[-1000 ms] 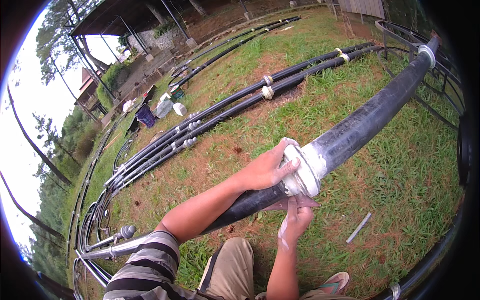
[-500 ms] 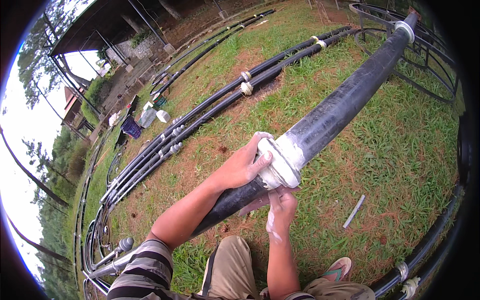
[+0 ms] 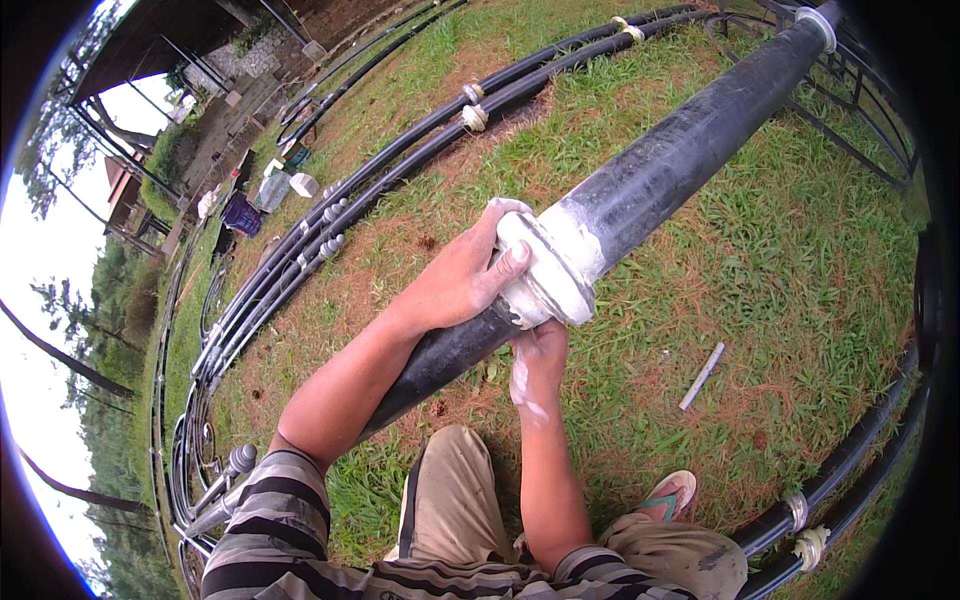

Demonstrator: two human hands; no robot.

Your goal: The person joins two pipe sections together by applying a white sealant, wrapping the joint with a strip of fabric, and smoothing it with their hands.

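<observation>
A long black pipe runs diagonally before me, from near my left arm to the far right. Around it sits a thick collar, smeared with white paste or dust. My left hand is closed round the collar's near left side, thumb on top and fingers over the far edge. Under the collar, my right hand reaches up against the underside. Its fingers curl out of sight behind the pipe, and whatever they hold is hidden. White residue coats the fingers of both hands and the right wrist.
A light grey stick lies on the grass to the right. More black pipes with pale collars stretch across the lawn. A black metal frame stands at the far right. A purple bucket sits far left, near white containers.
My view has shifted, so pipe, hands and lawn appear higher and further left. The pinkish sheet seen beside my right hand is now out of sight. My left hand keeps its grip.
</observation>
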